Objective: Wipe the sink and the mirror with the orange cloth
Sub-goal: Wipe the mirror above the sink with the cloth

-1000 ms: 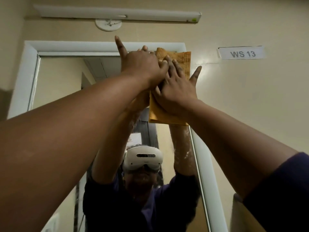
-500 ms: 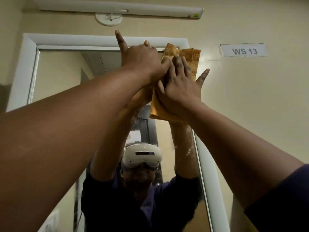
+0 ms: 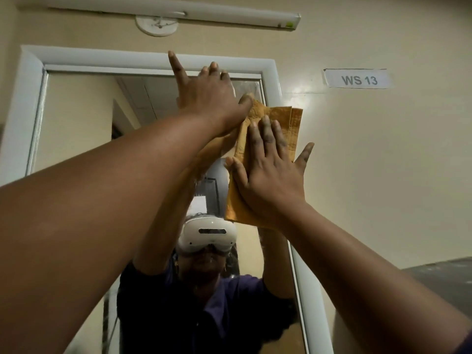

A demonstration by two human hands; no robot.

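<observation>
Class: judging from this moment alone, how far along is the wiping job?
Done: nothing can be confirmed; the sink is out of view. In hand: both hands, left and right, press the orange cloth flat against the mirror near its top right corner. Left: the lower glass, possibly.

Both forearms are bare from wrist to above the elbow, and the left hand (image 3: 207,98) and right hand (image 3: 270,172) wear no gloves, rings or watch. A dark purple short sleeve (image 3: 462,341) shows at the near right corner. In the reflection the person wears a dark purple short-sleeved top (image 3: 204,310) and a white headset (image 3: 208,233) with a narrow dark slot across its front.
</observation>
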